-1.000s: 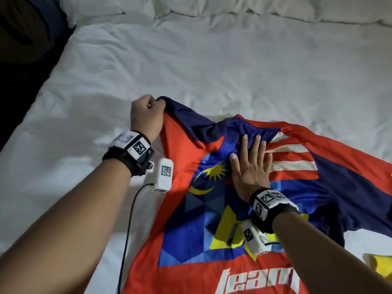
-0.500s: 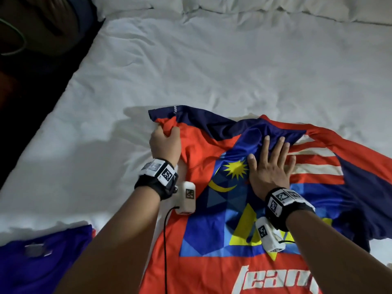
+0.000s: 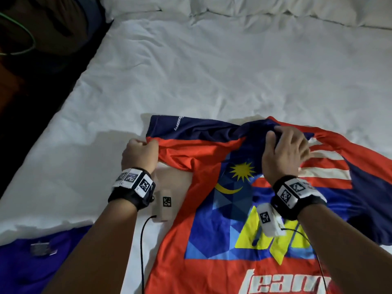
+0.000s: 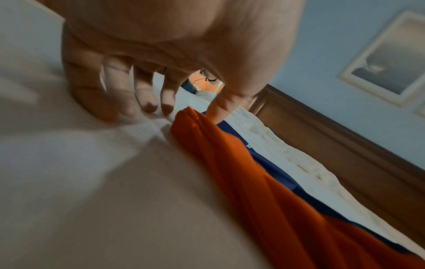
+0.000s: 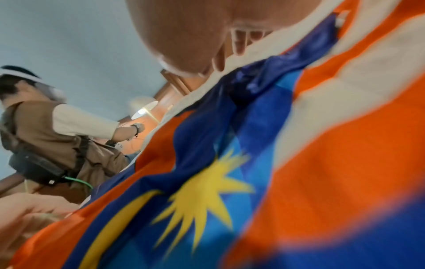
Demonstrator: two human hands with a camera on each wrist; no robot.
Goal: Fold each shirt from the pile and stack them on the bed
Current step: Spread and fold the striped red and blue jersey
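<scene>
Both hands grip one jersey (image 3: pixel 212 209) spread on the bed (image 3: pixel 212 71).
We see the left hand (image 3: pixel 139 154) pinching the sleeve edge; the right hand (image 3: pixel 285 151), fingers curled, bunches collar fabric beneath it.

Two shirts lie on the one bed (image 3: pixel 212 71): one red and blue jersey (image 3: pixel 212 262) spread toward the near right corner, and one purple shirt (image 3: pixel 42 268) at the near left edge. Two pillows (image 3: pixel 233 5) show along the far edge. Two hands are in view, the left hand (image 3: pixel 139 153) and the right hand (image 3: pixel 285 152), each with one wristband carrying one small white camera unit.
</scene>
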